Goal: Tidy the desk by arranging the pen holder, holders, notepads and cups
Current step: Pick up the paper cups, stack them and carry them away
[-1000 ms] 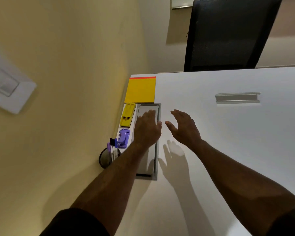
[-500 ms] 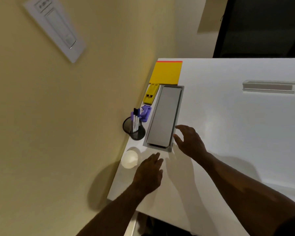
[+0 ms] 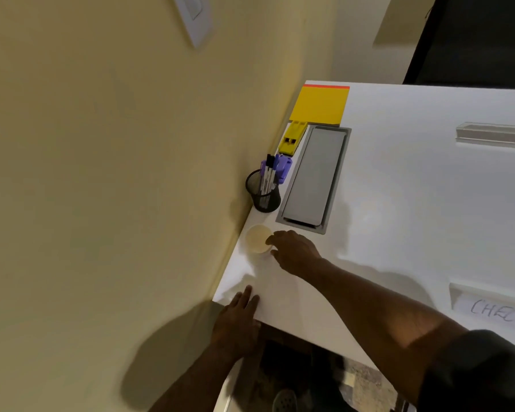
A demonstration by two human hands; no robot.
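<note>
Both hands have come back toward the near edge of the desk (image 3: 399,188) since half a second ago, and the right hand (image 3: 295,252) has moved over to the little cup (image 3: 258,238), which it was not near before.

That big white desk runs along the yellow wall (image 3: 101,173). A row of things sits against the wall side, I think so the middle of the desk is free for work. Next in size is the long grey cover (image 3: 314,176) set flat into the desk top. At the far end of the row lies the yellow notepad (image 3: 320,105) with a red strip on top. Just this side of it lies a yellow holder (image 3: 293,139), then a purple holder (image 3: 284,169), partly hidden by pens.

The black mesh pen holder (image 3: 263,193) stands up straight with a few pens (image 3: 268,173) inside, tips up. The cup stands just beside it, nearer to us. It looks empty, a pale inside and nothing more.

The right hand is loosely curled, with its fingertips (image 3: 270,241) on the rim of the cup. It looks like the start of a grab, but I cannot tell if it has hold of the cup yet. The left hand (image 3: 238,319) lies flat and spread on the desk's near corner, holding nothing, maybe to keep steady.
</note>
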